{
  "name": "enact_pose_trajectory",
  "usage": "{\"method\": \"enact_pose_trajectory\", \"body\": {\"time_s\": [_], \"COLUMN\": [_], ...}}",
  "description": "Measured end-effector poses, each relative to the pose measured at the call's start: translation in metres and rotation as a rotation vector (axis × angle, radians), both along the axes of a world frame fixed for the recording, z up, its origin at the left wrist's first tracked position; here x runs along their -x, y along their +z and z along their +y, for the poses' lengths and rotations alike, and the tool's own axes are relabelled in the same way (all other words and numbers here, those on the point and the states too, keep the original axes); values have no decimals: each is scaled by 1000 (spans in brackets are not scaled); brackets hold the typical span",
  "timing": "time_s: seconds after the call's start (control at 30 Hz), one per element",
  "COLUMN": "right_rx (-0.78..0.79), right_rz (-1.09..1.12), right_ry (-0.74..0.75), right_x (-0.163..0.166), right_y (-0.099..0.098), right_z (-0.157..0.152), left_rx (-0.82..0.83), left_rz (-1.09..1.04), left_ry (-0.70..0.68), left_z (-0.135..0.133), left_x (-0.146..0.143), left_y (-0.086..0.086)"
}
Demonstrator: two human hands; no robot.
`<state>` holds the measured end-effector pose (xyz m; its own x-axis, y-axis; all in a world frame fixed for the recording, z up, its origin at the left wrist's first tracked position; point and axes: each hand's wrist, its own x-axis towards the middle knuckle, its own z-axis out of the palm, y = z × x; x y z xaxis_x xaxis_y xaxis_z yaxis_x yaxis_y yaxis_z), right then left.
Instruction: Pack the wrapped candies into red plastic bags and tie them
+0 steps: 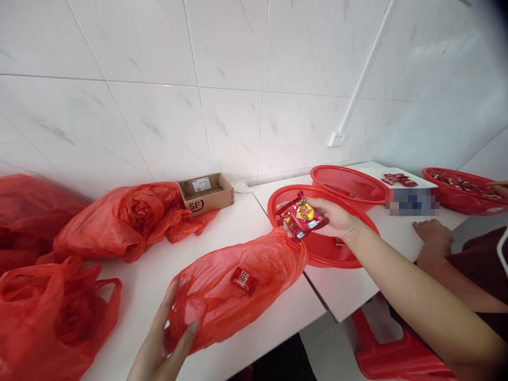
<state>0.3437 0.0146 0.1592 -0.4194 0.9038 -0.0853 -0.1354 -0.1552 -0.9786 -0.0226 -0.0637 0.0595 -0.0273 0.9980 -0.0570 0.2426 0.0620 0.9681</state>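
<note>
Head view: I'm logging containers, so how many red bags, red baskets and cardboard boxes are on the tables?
Red plastic bags: 4
Red baskets: 3
Cardboard box: 1
Total: 8

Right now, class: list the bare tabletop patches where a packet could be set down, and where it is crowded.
Bare: table between cardboard box and the bag in the left hand; also in front of the basket under the right hand holding packets. Crowded: left side, piled bags.

A bag (214,307) lies on the desk (246,222) in the left hand (161,346), with a packet (244,280) inside it. Right of the bag, the right hand (335,218) holds packets (300,216) over a basket (329,251). A box (206,193) sits behind the bag.
</note>
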Motion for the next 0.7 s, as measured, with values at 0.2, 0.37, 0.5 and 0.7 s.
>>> {"method": "enact_pose_trajectory", "body": {"time_s": [0.2, 0.37, 0.5, 0.7], "right_rx": [-370, -661, -669, -461], "right_rz": [-646, -1014, -899, -1287], "right_ry": [358, 327, 266, -325], "right_x": [108, 161, 137, 8], "right_y": [-18, -73, -46, -3], "right_z": [-21, -19, -14, 21], "left_rx": [-2, -23, -83, -95], "left_rz": [-100, 24, 140, 179], "left_ry": [-8, -31, -63, 61], "left_z": [-7, -9, -6, -11], "left_x": [-23, -16, -2, 3], "left_y": [16, 6, -5, 0]}}
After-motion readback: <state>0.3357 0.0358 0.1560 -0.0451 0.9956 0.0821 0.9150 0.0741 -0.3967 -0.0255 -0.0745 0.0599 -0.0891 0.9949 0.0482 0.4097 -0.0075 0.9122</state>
